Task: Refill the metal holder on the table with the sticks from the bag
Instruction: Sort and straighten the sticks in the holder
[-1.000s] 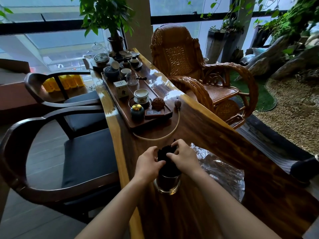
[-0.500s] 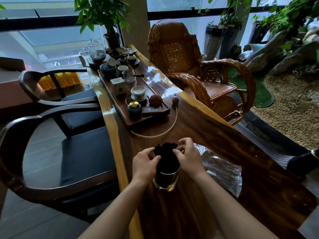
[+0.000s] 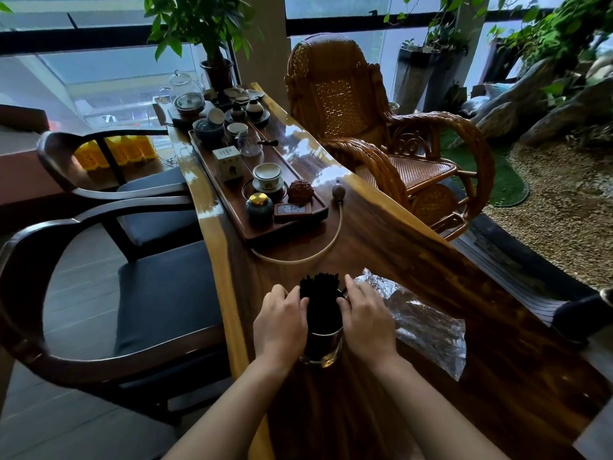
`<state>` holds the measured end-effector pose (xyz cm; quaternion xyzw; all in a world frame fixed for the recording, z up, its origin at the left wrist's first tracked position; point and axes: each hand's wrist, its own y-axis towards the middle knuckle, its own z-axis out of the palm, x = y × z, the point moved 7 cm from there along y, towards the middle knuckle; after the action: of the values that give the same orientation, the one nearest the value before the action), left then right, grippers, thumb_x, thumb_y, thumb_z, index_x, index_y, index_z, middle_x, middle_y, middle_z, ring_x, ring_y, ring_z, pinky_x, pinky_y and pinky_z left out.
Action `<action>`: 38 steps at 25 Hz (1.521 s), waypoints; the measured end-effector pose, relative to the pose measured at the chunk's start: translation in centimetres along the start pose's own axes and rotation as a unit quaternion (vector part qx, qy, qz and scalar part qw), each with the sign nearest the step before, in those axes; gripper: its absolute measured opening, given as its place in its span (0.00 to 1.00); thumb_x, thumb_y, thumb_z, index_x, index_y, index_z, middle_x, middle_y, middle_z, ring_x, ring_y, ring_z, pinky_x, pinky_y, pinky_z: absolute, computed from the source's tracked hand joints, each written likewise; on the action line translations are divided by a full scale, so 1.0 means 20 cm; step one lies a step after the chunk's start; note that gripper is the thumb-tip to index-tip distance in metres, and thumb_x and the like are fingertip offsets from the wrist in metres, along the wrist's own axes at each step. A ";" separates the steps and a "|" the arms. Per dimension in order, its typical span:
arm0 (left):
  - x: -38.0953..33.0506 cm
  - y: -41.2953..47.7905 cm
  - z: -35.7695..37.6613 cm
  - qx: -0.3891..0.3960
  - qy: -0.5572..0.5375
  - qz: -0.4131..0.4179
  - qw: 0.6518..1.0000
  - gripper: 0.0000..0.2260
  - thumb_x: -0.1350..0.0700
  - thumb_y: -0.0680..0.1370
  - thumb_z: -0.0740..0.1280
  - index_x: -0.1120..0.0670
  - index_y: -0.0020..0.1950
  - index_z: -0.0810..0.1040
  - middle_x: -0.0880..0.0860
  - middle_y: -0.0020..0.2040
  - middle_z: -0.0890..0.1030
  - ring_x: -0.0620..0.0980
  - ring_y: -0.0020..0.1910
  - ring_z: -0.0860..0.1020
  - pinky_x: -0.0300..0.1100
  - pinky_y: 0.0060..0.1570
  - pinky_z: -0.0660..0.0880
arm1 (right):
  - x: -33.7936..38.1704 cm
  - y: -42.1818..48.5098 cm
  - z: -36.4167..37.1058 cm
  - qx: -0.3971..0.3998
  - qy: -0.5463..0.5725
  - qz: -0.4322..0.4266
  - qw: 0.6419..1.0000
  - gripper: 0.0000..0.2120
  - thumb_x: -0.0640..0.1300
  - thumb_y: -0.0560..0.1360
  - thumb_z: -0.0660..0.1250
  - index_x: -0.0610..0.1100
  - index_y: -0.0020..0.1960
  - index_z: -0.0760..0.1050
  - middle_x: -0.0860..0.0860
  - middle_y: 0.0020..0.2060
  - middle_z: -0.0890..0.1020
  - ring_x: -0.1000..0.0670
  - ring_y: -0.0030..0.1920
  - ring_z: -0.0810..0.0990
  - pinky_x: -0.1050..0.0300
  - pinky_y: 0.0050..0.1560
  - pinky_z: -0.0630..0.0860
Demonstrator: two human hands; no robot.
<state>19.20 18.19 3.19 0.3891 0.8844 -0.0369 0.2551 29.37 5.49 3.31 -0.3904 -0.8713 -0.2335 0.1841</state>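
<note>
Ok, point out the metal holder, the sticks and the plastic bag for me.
metal holder [image 3: 321, 349]: head view, shiny side wall below the rim.
sticks [image 3: 319, 291]: head view, upper part of the dark bundle.
plastic bag [image 3: 428, 327]: head view, crumpled clear film.

no legible text, no readable labels

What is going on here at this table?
A person holds a bundle of dark sticks standing in the metal holder on the wooden table. The left hand and the right hand hold the bundle from both sides, above the holder's rim. The clear bag lies beside the right hand and seems empty.
</note>
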 end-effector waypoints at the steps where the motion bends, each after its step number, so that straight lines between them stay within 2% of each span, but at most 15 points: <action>1: -0.01 0.00 0.01 -0.008 0.008 -0.001 1.000 0.11 0.48 0.84 0.58 0.50 0.58 0.78 0.46 0.44 0.70 0.43 0.41 0.70 0.33 0.32 0.62 | 0.02 0.01 -0.01 -0.008 0.001 0.000 1.000 0.20 0.44 0.81 0.65 0.38 0.71 0.73 0.47 0.51 0.79 0.45 0.53 0.78 0.51 0.51 0.78; 7: -0.02 0.06 -0.02 -0.002 -0.011 -0.018 1.000 0.11 0.50 0.84 0.58 0.51 0.52 0.79 0.48 0.44 0.73 0.45 0.42 0.73 0.36 0.35 0.67 | 0.04 0.20 -0.10 -0.060 0.123 0.066 0.988 0.11 0.38 0.75 0.72 0.41 0.57 0.83 0.47 0.45 0.86 0.47 0.48 0.83 0.53 0.52 0.79; 10: -0.01 0.06 -0.03 -0.005 -0.024 -0.015 1.000 0.11 0.50 0.84 0.59 0.51 0.50 0.79 0.48 0.43 0.73 0.45 0.41 0.73 0.36 0.35 0.68 | 0.05 0.24 -0.11 -0.044 0.114 0.046 0.992 0.08 0.39 0.72 0.76 0.43 0.50 0.81 0.51 0.38 0.84 0.51 0.40 0.82 0.57 0.45 0.79; 13: -0.01 0.04 -0.02 -0.001 -0.045 -0.010 0.999 0.12 0.50 0.84 0.58 0.51 0.49 0.79 0.47 0.42 0.72 0.45 0.40 0.73 0.36 0.34 0.68 | 0.06 0.22 -0.08 -0.032 0.110 0.020 0.993 0.02 0.39 0.72 0.75 0.42 0.44 0.83 0.49 0.40 0.84 0.51 0.42 0.81 0.56 0.46 0.78; 16: 0.01 0.05 -0.02 0.010 -0.085 -0.010 0.996 0.11 0.52 0.84 0.59 0.51 0.52 0.80 0.49 0.42 0.74 0.47 0.40 0.75 0.38 0.36 0.71 | 0.04 0.16 -0.09 -0.054 0.165 -0.010 0.985 0.04 0.35 0.74 0.72 0.40 0.47 0.84 0.49 0.43 0.84 0.51 0.44 0.82 0.58 0.48 0.79; 19: 0.11 0.00 -0.06 -0.004 -0.182 -0.071 0.981 0.14 0.57 0.84 0.61 0.55 0.67 0.79 0.49 0.47 0.79 0.46 0.45 0.78 0.38 0.44 0.73 | -0.08 0.07 -0.12 -0.072 0.176 0.032 0.981 0.08 0.34 0.77 0.69 0.39 0.53 0.83 0.47 0.48 0.84 0.47 0.49 0.83 0.49 0.52 0.80; 21: 0.19 -0.10 -0.07 0.001 -0.215 -0.091 0.972 0.19 0.59 0.81 0.65 0.54 0.72 0.74 0.43 0.49 0.76 0.38 0.45 0.76 0.31 0.44 0.71 | -0.14 0.02 -0.07 0.002 0.158 0.077 0.984 0.14 0.38 0.78 0.68 0.40 0.63 0.80 0.46 0.56 0.83 0.46 0.59 0.80 0.48 0.61 0.76; 23: 0.17 -0.22 -0.02 0.072 -0.196 -0.048 0.977 0.30 0.53 0.74 0.71 0.50 0.76 0.68 0.40 0.54 0.74 0.36 0.46 0.75 0.29 0.43 0.70 | -0.15 -0.02 0.01 0.127 0.153 0.093 0.976 0.26 0.41 0.76 0.70 0.41 0.73 0.71 0.47 0.68 0.76 0.47 0.71 0.70 0.52 0.70 0.67; 25: 0.10 -0.28 0.03 0.123 -0.168 0.001 0.978 0.40 0.44 0.70 0.75 0.44 0.79 0.60 0.38 0.61 0.72 0.37 0.56 0.74 0.31 0.48 0.71 | -0.13 -0.03 0.05 0.204 0.138 0.085 0.966 0.36 0.40 0.73 0.71 0.42 0.79 0.62 0.47 0.75 0.68 0.47 0.77 0.61 0.55 0.73 0.59; 27: 0.07 -0.25 0.04 0.103 -0.160 -0.010 0.982 0.44 0.42 0.69 0.77 0.45 0.80 0.59 0.41 0.63 0.76 0.42 0.60 0.77 0.38 0.54 0.77 | -0.10 -0.02 0.07 0.237 0.123 0.088 0.960 0.41 0.39 0.71 0.69 0.41 0.80 0.56 0.46 0.78 0.63 0.46 0.79 0.56 0.52 0.74 0.57; 29: 0.07 -0.19 0.03 0.070 -0.170 -0.054 0.981 0.41 0.45 0.70 0.78 0.49 0.79 0.62 0.48 0.57 0.83 0.46 0.52 0.82 0.43 0.51 0.81 | -0.08 0.00 0.08 0.250 0.117 0.100 0.956 0.41 0.39 0.70 0.69 0.40 0.80 0.56 0.46 0.77 0.64 0.45 0.78 0.56 0.50 0.74 0.59; 31: 0.07 -0.13 0.01 0.051 -0.193 -0.081 0.977 0.35 0.48 0.72 0.78 0.50 0.76 0.69 0.48 0.47 0.84 0.42 0.41 0.81 0.37 0.42 0.80 | -0.06 0.03 0.09 0.244 0.112 0.100 0.958 0.37 0.40 0.70 0.69 0.38 0.77 0.61 0.45 0.71 0.69 0.43 0.74 0.61 0.52 0.68 0.63; 33: 0.06 -0.06 -0.01 0.039 -0.202 -0.083 0.975 0.28 0.51 0.73 0.77 0.51 0.72 0.74 0.45 0.41 0.82 0.40 0.38 0.80 0.30 0.35 0.75 | -0.06 0.07 0.08 0.228 0.107 0.102 0.962 0.31 0.40 0.70 0.68 0.38 0.73 0.67 0.46 0.63 0.72 0.44 0.69 0.64 0.56 0.60 0.63; 35: 0.04 0.01 -0.02 0.035 -0.209 -0.079 0.974 0.25 0.54 0.74 0.76 0.52 0.70 0.76 0.46 0.46 0.84 0.40 0.42 0.82 0.28 0.36 0.76 | -0.06 0.10 0.09 0.226 0.090 0.095 0.965 0.29 0.40 0.71 0.66 0.42 0.73 0.70 0.48 0.58 0.71 0.45 0.66 0.64 0.58 0.58 0.62; 38: 0.03 0.10 -0.01 0.045 -0.228 -0.087 0.969 0.25 0.56 0.74 0.76 0.55 0.70 0.76 0.54 0.62 0.83 0.51 0.60 0.82 0.41 0.54 0.82 | -0.04 0.13 0.11 0.229 0.053 0.082 0.968 0.21 0.40 0.71 0.64 0.46 0.64 0.75 0.50 0.52 0.69 0.44 0.62 0.65 0.56 0.56 0.64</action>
<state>20.15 19.94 3.42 0.3029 0.8310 -0.1861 0.4278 31.68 7.70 1.82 -0.3951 -0.8556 -0.0318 0.3329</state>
